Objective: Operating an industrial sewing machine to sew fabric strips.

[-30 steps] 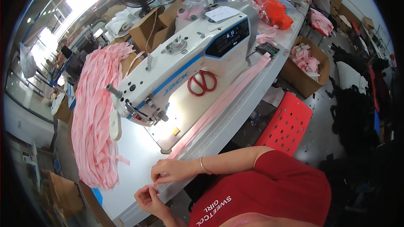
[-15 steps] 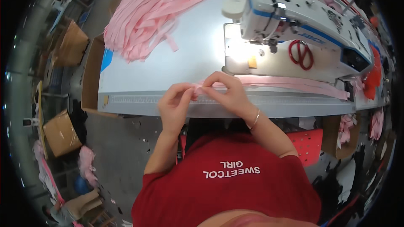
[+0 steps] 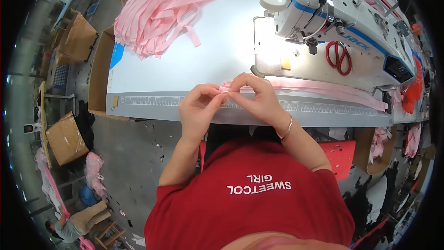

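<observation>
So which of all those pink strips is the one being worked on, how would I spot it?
Start at the white sewing machine on the pale table. In front of its base one pink strip lies flat along the table's ruled front edge. Unlike the loose pile of strips farther back, its end is pinched between the left hand and right hand.

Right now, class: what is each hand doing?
Left hand: pinched shut on the pink fabric strip.
Right hand: pinched shut on the same strip.
</observation>
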The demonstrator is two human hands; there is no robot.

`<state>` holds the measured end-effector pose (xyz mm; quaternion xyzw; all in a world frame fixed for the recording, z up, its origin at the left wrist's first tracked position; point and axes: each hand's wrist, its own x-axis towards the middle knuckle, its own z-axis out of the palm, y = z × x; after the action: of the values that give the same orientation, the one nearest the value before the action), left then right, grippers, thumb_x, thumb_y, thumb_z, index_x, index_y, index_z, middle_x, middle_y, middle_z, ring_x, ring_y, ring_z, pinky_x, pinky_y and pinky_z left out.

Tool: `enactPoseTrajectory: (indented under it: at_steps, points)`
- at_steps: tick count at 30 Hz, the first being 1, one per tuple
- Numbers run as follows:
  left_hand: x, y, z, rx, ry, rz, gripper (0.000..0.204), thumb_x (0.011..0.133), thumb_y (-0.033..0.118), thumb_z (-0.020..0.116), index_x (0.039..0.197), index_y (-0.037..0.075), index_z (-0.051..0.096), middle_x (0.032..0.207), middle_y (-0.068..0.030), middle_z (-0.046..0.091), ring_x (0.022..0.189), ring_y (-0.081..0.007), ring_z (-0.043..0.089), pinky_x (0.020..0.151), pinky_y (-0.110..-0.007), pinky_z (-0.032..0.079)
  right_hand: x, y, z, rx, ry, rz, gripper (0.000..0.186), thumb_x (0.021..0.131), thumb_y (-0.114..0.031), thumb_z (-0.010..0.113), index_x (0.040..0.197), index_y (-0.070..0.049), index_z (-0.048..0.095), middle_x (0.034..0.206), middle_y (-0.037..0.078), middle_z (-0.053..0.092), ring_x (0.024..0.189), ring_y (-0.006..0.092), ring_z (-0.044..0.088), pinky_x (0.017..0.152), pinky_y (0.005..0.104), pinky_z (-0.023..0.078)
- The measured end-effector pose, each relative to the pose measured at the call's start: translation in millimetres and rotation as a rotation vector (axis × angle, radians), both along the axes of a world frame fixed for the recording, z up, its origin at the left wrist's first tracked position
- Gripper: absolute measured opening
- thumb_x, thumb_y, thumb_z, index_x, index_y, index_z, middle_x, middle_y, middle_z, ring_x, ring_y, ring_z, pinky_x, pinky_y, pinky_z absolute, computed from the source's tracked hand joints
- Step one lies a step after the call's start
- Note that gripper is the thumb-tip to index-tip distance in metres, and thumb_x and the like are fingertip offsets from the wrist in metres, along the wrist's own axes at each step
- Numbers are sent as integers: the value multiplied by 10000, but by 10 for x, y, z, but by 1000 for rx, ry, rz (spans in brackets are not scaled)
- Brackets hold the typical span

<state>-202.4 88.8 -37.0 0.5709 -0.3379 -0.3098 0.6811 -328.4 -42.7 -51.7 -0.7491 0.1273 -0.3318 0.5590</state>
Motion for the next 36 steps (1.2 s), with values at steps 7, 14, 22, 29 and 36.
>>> enactPoseTrajectory:
  at_steps: [7, 14, 22, 29, 36]
  points:
    - [35, 28, -7, 4, 55, -40, 69, 895, -55, 666, 956, -29, 649, 935, -98, 695, 777, -119, 655, 716, -251, 549, 13, -28, -43, 33, -44, 48, 94, 826, -71, 729, 870, -33, 655, 807, 49, 682, 767, 171, 657, 756, 299, 503]
    - [12, 38, 7, -12, 78, -22, 72, 883, -75, 670, 927, -31, 634, 939, -109, 698, 777, -126, 666, 712, -254, 562, 9, -20, -40, 30, -57, 69, 96, 828, -74, 730, 855, -25, 652, 809, 52, 682, 773, 166, 660, 754, 294, 513]
    - [37, 36, 1, -11, 52, 1, 91, 880, -71, 675, 938, -25, 623, 930, -106, 696, 773, -130, 668, 700, -256, 561, 6, -22, -14, 86, -8, 118, 70, 847, -36, 711, 888, -10, 661, 868, 67, 686, 865, 169, 663, 809, 291, 509]
    - [1, -30, 12, 98, 7, 44, 113, 876, -57, 678, 965, -14, 625, 839, -64, 654, 723, -119, 616, 653, -251, 504, -63, -28, 23, 38, 39, 71, 91, 852, -73, 717, 912, -15, 681, 892, 78, 705, 860, 169, 687, 805, 305, 533]
    - [42, 76, -102, 118, -31, 170, 79, 883, -72, 652, 935, -26, 617, 825, -80, 636, 686, -144, 600, 649, -264, 512, 5, 52, -20, 87, -54, 123, 137, 874, -142, 710, 876, -22, 642, 829, 85, 680, 765, 172, 665, 682, 310, 524]
